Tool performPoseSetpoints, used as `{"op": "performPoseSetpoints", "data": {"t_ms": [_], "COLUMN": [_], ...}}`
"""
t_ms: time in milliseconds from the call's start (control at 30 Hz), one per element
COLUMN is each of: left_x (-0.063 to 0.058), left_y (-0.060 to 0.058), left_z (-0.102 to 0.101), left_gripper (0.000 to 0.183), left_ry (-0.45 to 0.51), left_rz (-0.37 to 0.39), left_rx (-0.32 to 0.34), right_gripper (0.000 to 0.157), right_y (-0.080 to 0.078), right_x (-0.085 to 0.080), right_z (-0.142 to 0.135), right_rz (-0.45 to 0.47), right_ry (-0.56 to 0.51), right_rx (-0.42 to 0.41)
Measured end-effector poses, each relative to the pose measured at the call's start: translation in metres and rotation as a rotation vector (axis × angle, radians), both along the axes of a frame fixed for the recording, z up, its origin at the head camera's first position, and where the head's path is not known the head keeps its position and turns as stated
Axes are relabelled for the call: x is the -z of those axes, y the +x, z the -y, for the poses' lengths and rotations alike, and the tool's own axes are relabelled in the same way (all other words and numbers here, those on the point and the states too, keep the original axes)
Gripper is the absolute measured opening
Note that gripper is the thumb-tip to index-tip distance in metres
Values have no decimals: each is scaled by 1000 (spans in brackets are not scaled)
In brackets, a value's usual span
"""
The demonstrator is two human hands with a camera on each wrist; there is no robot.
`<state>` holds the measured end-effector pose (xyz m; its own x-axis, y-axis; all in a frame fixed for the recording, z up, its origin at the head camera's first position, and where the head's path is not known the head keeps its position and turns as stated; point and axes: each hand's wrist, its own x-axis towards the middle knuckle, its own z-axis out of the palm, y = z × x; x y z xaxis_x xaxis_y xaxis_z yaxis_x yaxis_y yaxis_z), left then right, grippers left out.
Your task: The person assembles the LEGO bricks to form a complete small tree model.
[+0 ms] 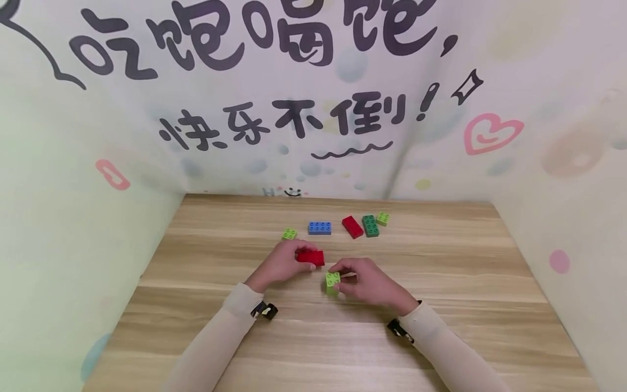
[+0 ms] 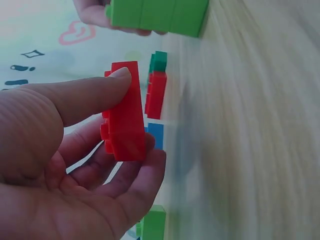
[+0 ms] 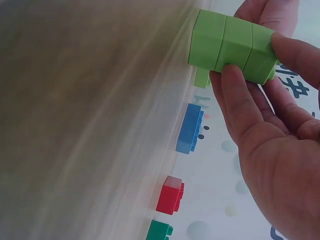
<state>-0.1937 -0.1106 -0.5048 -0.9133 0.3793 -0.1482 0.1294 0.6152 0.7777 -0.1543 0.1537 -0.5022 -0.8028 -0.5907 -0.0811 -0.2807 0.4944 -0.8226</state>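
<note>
My left hand (image 1: 281, 265) grips a red building brick (image 1: 313, 258) between thumb and fingers; in the left wrist view the thumb lies across one side of the brick (image 2: 127, 120) and its studs face the palm side. My right hand (image 1: 368, 281) pinches a stack of light green bricks (image 1: 332, 284) just to the right and nearer the body. In the right wrist view, three bricks show joined in that stack (image 3: 232, 45), with thumb and fingers on it near the studded end. Whether the stack touches the table cannot be told. The two held things are apart.
Along the back of the wooden table (image 1: 382, 354) lie a light green brick (image 1: 289, 233), a blue brick (image 1: 320, 228), a red brick (image 1: 352, 227), a dark green brick (image 1: 370, 225) and another light green brick (image 1: 383, 219). Printed walls (image 1: 294, 174) enclose the table's back and sides.
</note>
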Motion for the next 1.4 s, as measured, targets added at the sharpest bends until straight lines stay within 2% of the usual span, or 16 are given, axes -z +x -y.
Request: {"op": "performPoseSetpoints", "data": {"t_ms": [333,533,733,967,1233,1400], "left_x": [-15,-21,-21,-18,-13,-15], "left_y": [15,26,32,37,39,41], "left_z": [3,2,0,-2,-6,-9], "left_gripper": [40,38,38,38,32,30], "left_ry": [103,175,200,194,233,224], "left_rz": [5,55,44,88,68,48], "left_rx": [18,58,85,84,88,74], "right_gripper": [28,28,29,27,24,24], "right_y": [-5,-8,-10,-10,-10,-10], "right_x": [0,0,1,1,1,0], "right_z": [4,6,7,7,7,7], "right_rz": [-15,-5,-3,-1,-9,-19], "right_ry": [1,-2,27,32,39,30], "right_rx": [24,34,51,56,59,55]}}
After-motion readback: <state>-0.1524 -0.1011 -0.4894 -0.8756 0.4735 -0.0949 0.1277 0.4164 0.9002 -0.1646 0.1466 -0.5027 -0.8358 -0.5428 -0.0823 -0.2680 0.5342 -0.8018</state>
